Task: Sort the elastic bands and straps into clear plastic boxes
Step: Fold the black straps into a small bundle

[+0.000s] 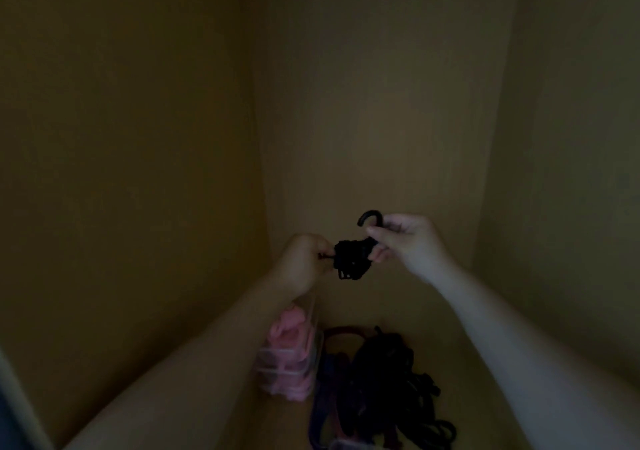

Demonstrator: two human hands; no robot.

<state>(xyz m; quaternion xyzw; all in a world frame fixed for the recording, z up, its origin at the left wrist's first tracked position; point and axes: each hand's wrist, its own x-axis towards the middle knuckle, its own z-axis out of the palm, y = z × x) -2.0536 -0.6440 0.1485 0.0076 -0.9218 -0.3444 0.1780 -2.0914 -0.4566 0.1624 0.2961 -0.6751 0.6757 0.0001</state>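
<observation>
In dim light I hold a bundle of black elastic bands (pixel 351 259) on a small black hook hanger (pixel 371 217) in mid-air. My right hand (pixel 408 238) pinches the hanger just below its hook. My left hand (pixel 304 262) pinches the left side of the black bundle. Below my left forearm stands a clear plastic box (pixel 287 377) holding pink bands (pixel 292 328). To its right lies a loose pile of dark straps and bands (pixel 388 377).
I face the inside of a yellowish cabinet: a left wall (pixel 131 172), a back wall (pixel 374 120) and a right wall (pixel 568 172). The box and pile sit on the shelf floor (pixel 460 363). Another clear box edge (pixel 346 444) shows at the bottom.
</observation>
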